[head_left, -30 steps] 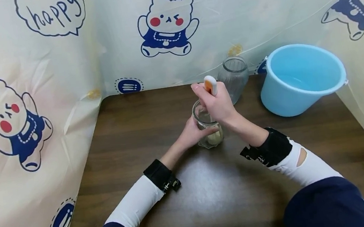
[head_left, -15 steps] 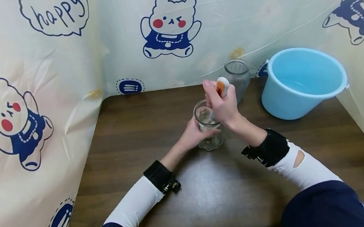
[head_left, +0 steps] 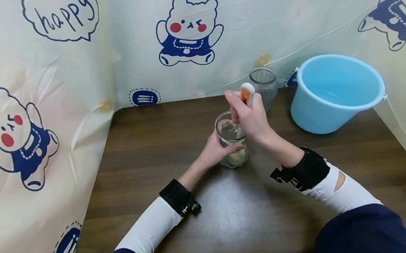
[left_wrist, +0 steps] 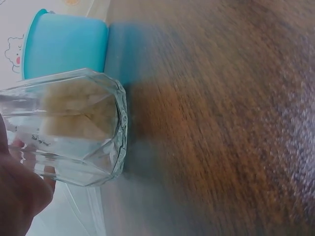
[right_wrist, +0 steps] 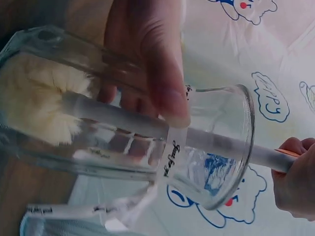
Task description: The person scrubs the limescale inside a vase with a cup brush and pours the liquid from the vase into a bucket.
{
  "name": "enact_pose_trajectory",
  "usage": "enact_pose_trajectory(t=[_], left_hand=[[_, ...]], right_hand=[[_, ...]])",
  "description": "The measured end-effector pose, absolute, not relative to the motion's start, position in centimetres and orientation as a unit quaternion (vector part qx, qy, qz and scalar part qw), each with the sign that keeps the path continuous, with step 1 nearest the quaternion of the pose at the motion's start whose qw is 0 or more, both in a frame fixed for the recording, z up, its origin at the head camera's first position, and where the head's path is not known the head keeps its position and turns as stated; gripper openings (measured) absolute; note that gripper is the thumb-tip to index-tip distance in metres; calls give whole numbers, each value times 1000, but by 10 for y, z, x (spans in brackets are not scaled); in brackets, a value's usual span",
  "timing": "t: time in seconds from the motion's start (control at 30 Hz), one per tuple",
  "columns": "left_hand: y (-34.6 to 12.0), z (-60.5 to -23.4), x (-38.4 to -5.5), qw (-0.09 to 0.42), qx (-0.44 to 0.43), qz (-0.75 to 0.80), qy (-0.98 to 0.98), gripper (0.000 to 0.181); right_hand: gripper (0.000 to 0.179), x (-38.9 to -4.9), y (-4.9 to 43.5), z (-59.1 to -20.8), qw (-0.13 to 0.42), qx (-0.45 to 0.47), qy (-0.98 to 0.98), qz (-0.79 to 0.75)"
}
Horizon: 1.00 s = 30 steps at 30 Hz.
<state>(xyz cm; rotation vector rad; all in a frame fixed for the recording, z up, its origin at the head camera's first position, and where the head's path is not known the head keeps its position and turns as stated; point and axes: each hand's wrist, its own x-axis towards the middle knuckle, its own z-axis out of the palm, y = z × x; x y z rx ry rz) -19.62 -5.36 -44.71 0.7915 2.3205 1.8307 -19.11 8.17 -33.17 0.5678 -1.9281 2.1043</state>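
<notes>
The left hand [head_left: 217, 147] is wrapped about the body of a glass jar [left_wrist: 74, 129], thumb on the near side, fingers on the far side and visible through the glass. The right hand [head_left: 251, 117] is curled tightly round the handle of a brush [right_wrist: 115, 114], whose white-and-orange end [head_left: 247, 93] protrudes above the fist.

The jar is held mouth upward, an attitude judged to give the brush a way in from above; the left hand's hold appears intended to stop the glass shifting or turning. The high grip presumably keeps the right hand clear of the rim.

As to position, the jar lies within the left hand's grasp, below the right. The pale bristle head [right_wrist: 37, 93] is inside, low in the jar, well below both hands. A printed ribbon [right_wrist: 173, 152] circles the neck, beneath the left thumb. Whether the base bears on the tabletop [head_left: 145, 149] cannot be confirmed.

A second jar [head_left: 263, 82] stands just behind the right hand; a blue bucket [head_left: 314, 111] stands farther right.
</notes>
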Motion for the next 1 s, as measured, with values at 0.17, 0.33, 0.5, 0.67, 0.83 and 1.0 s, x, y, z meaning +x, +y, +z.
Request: enact_pose_trajectory(t=[0.17,0.33,0.5,0.67,0.83,1.0], left_hand=[[-53,-449,-195,57,253,595,761,71],[-53,-451,-194,52,253,589,766,70],[-52,-447,-195,42,251,596,761,69],[-53,-447,-195,39,262,604,752,68],[-52,-450,-197,43,276,611,741,68],[-52,-449,-197,39,268,611,744,68]], right_hand=[[47,-196,78,-337,100,178,-588,783],[46,-197,77,-332,114,197,-564,794],[47,-200,81,-310,133,222,-533,805],[46,-199,78,-309,124,215,-544,801],[47,-195,77,-304,123,216,-557,793],[46,-188,80,-291,124,233,-552,791]])
